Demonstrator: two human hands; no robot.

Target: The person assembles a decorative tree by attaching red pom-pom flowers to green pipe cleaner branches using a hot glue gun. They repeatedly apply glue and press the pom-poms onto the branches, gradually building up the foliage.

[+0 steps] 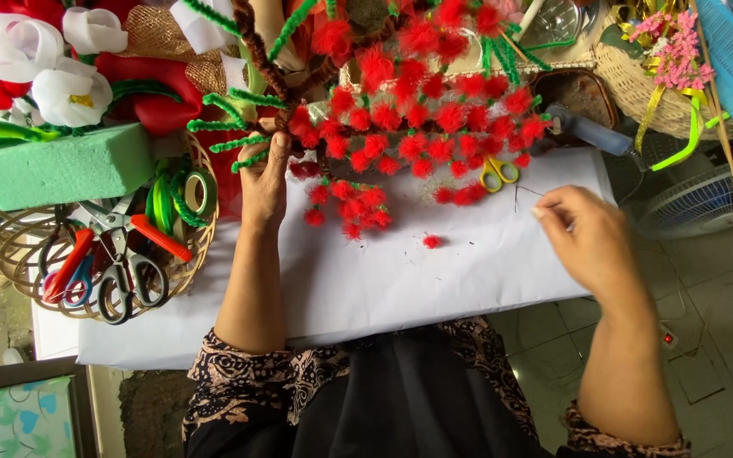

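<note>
- The left hand reaches up over the table and grips the brown stem of a pipe-cleaner tree, fingers closed round it near the green fuzzy branches
- That tree spreads across the far side of the white paper sheet, thick with red pom-poms, some clusters hanging low onto the paper
- The right hand hovers over the sheet's right edge, fingertips pinched together on a thin dark thread that runs off to the left
- One loose red pom-pom lies alone on the paper, between the two hands
- Yellow-handled scissors sit just under the red clusters
- To the left a wicker basket holds several scissors and green tape rolls, beside a green foam block
- A fan stands on the floor to the right
</note>
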